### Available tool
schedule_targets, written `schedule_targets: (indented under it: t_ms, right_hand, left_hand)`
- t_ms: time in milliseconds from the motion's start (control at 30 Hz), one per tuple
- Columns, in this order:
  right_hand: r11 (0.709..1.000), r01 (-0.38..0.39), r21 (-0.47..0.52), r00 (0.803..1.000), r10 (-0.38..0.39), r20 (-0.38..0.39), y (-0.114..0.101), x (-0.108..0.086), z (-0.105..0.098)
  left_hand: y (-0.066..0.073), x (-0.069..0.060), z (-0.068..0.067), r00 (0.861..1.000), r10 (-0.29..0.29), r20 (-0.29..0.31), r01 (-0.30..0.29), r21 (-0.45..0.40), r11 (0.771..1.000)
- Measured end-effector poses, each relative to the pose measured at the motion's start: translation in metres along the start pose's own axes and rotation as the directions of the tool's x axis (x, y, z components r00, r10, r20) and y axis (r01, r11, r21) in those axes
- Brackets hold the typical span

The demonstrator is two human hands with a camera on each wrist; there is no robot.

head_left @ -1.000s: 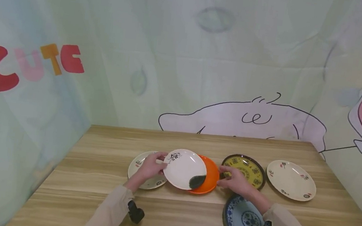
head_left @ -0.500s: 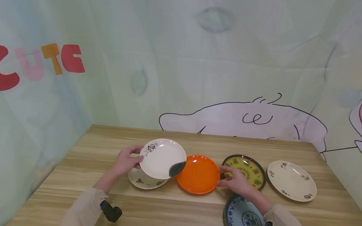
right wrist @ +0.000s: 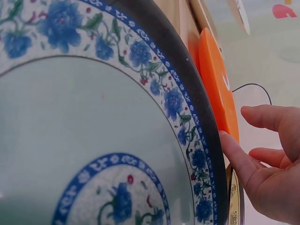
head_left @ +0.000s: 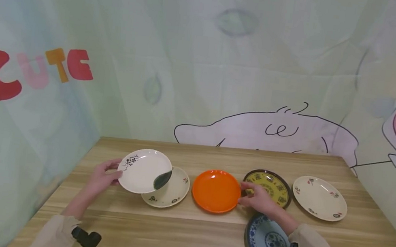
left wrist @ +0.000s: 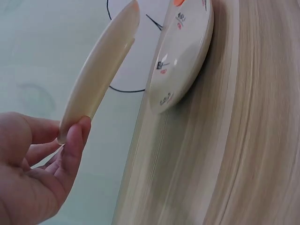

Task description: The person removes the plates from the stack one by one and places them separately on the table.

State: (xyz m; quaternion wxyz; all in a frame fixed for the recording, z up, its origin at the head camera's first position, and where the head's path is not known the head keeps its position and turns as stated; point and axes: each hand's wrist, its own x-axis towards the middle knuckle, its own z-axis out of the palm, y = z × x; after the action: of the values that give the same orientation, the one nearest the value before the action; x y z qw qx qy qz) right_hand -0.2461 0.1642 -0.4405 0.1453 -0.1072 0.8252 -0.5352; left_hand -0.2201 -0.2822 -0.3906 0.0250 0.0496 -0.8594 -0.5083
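My left hand (head_left: 104, 176) pinches the left rim of a white plate (head_left: 145, 170) with a dark green leaf and a floral sprig. In the left wrist view the plate (left wrist: 101, 72) is tilted and clear of the tabletop. It partly covers a cream patterned plate (head_left: 177, 190) on the table. An orange plate (head_left: 216, 191) lies to the right of that one. At its right edge is my right hand (head_left: 257, 198), thumb and fingers apart. The right wrist view has a fingertip (right wrist: 226, 138) at the orange rim; firm contact is hard to judge.
A yellow dark-rimmed plate (head_left: 272, 185) lies partly behind my right hand. A blue floral plate (head_left: 262, 239) sits under my right forearm. An oval cream plate (head_left: 319, 198) is at the far right. The wooden table (head_left: 177, 239) ends at a printed curtain (head_left: 134, 71).
My left hand has carried the white plate leftward, from over the orange plate, past the cream plate's middle to its left side. The orange plate is uncovered. My right hand has stayed put.
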Motion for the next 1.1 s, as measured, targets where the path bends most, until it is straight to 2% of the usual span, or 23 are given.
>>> schedule_targets:
  t_ms: [267, 367, 467, 633, 700, 767, 867, 933, 1000, 1100]
  right_hand:
    - [1.0, -0.015, -0.002, 1.0, 0.015, -0.008, -0.001, 0.0, 0.0]
    - [1.0, -0.017, -0.009, 1.0, 0.017, -0.017, -0.001, 0.0, 0.0]
    - [1.0, 0.004, -0.016, 1.0, -0.004, -0.001, -0.001, 0.0, -0.001]
    - [0.999, 0.039, -0.016, 0.999, -0.039, 0.027, -0.002, -0.001, -0.001]
    - [0.999, 0.028, -0.018, 0.999, -0.027, 0.018, -0.002, -0.001, -0.002]
    - [1.0, 0.016, -0.025, 1.0, -0.016, 0.01, -0.002, -0.001, -0.002]
    - [1.0, 0.008, -0.028, 1.0, -0.008, 0.006, -0.003, -0.001, -0.002]
    - [1.0, 0.007, -0.03, 1.0, -0.007, 0.008, -0.003, -0.001, -0.001]
    - [1.0, 0.005, -0.03, 1.0, -0.005, 0.009, -0.003, -0.001, -0.001]
    - [1.0, 0.003, -0.028, 1.0, -0.003, 0.008, -0.003, -0.001, 0.0]
  left_hand:
    - [-0.01, -0.007, -0.019, 0.999, 0.019, -0.034, -0.019, 0.013, 1.0]
    - [-0.019, -0.006, -0.024, 0.999, 0.024, -0.039, -0.024, 0.001, 1.0]
    - [-0.048, 0.004, -0.031, 0.998, 0.014, -0.064, -0.015, -0.027, 1.0]
    - [-0.118, 0.035, -0.043, 0.989, 0.016, -0.146, -0.017, -0.005, 1.0]
    - [-0.134, 0.042, -0.047, 0.986, 0.045, -0.159, -0.042, 0.023, 0.999]
    - [-0.143, 0.043, -0.049, 0.983, 0.054, -0.174, -0.047, 0.042, 0.998]
    - [-0.147, 0.039, -0.052, 0.983, 0.038, -0.178, -0.025, 0.073, 0.997]
    - [-0.143, 0.033, -0.054, 0.985, 0.009, -0.173, 0.003, 0.069, 0.998]
    - [-0.134, 0.025, -0.055, 0.986, -0.016, -0.165, 0.026, 0.059, 0.998]
    - [-0.11, 0.008, -0.054, 0.988, -0.044, -0.15, 0.053, 0.056, 0.997]
